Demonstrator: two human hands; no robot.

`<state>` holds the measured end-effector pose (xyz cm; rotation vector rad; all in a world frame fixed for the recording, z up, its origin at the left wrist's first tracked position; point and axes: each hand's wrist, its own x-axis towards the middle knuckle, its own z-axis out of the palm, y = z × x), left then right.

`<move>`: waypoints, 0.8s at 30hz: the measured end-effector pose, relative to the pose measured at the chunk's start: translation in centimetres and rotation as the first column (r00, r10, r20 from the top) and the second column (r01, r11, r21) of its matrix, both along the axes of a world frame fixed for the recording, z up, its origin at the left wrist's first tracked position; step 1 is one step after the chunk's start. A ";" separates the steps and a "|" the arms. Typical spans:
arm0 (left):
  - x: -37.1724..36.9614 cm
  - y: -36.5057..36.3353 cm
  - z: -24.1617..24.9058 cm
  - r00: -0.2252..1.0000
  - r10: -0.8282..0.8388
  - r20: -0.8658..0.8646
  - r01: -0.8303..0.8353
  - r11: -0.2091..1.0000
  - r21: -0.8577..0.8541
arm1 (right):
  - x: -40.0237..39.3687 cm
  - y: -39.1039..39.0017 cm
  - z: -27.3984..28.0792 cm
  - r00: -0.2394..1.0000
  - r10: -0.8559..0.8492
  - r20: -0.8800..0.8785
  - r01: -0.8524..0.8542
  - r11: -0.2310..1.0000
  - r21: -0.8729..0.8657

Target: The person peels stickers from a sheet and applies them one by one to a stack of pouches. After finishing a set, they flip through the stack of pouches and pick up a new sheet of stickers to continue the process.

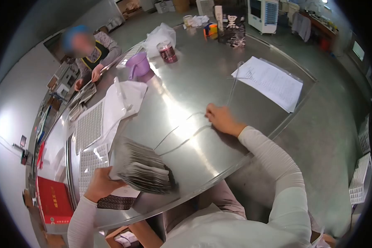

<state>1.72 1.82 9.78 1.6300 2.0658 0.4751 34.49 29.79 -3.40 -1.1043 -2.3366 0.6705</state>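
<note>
My left hand [100, 184] is closed around one end of a thick stack of thin grey packets [146, 167], whose free edges fan out to the right just above the metal table. From the stack a thin cord [180, 129] stretches up and right to my right hand [225, 120]. The fingers of that hand are curled and pinched on the cord's far end, low over the tabletop. A darker line, like a shadow or reflection, runs below it. A patterned dark strip [118, 202] lies under my left wrist.
White gridded trays [90, 126] and a white plastic sheet [126, 97] lie to the left, beside a red folder [53, 200]. Farther back stand a purple scoop [138, 65], a jar [167, 52] and a black box [232, 31]. Papers [273, 80] lie right. Another person [96, 53] handles grey strips.
</note>
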 end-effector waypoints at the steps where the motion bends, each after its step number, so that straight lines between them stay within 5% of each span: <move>1: -0.2 -0.8 0.1 0.990 0.036 0.140 -0.046 0.996 0.074 | -0.1 0.3 0.1 0.995 -0.021 -0.098 0.011 0.995 -0.099; 4: -0.3 -3.8 2.4 0.938 0.173 0.301 -0.233 0.957 0.175 | -0.9 1.1 0.7 0.988 0.020 -0.154 -0.023 1.000 -0.018; 7: -4.3 -8.3 -0.4 0.868 0.158 0.471 -0.354 0.862 0.362 | -2.9 1.7 2.0 0.992 0.048 -0.114 -0.044 0.998 0.037; 9: -5.5 -10.4 -3.5 0.526 0.020 0.850 -0.574 0.746 0.337 | -4.3 2.2 2.7 0.992 0.090 -0.087 -0.081 0.992 0.098; 11: -5.1 -10.8 -5.9 0.421 -0.070 0.904 -0.622 0.703 0.344 | -6.1 1.8 4.5 0.991 0.127 -0.042 -0.120 0.983 0.136; 12: -5.0 -10.8 -6.9 0.404 -0.098 0.910 -0.621 0.701 0.351 | -7.2 1.2 5.4 0.989 0.145 -0.018 -0.140 0.978 0.156; 14: -1.6 -8.8 -6.6 0.110 -0.300 0.947 -0.574 0.759 0.307 | -10.1 -1.0 6.4 0.966 0.242 0.092 -0.258 0.918 0.301; 16: -0.2 -7.1 -7.6 0.005 -0.324 0.946 -0.534 0.799 0.276 | -13.0 -4.2 7.3 0.927 0.341 0.159 -0.376 0.847 0.376; 19: 2.2 -4.3 -7.5 -0.019 -0.244 0.970 -0.450 0.868 0.210 | -15.3 -10.2 10.6 0.845 0.428 0.321 -0.521 0.796 0.309; 20: 2.6 -3.5 -7.9 -0.041 -0.225 0.974 -0.456 0.871 0.182 | -16.6 -9.5 7.6 0.779 0.547 0.306 -0.627 0.694 0.354; 22: 3.0 -2.3 -8.5 -0.042 -0.184 0.982 -0.444 0.884 0.146 | -16.6 -10.3 5.4 0.657 0.603 -0.454 -0.668 0.744 0.022; 24: 3.8 -1.5 -8.5 -0.013 -0.167 0.986 -0.422 0.895 0.146 | -16.3 -10.4 5.4 0.688 0.582 -0.434 -0.685 0.717 -0.124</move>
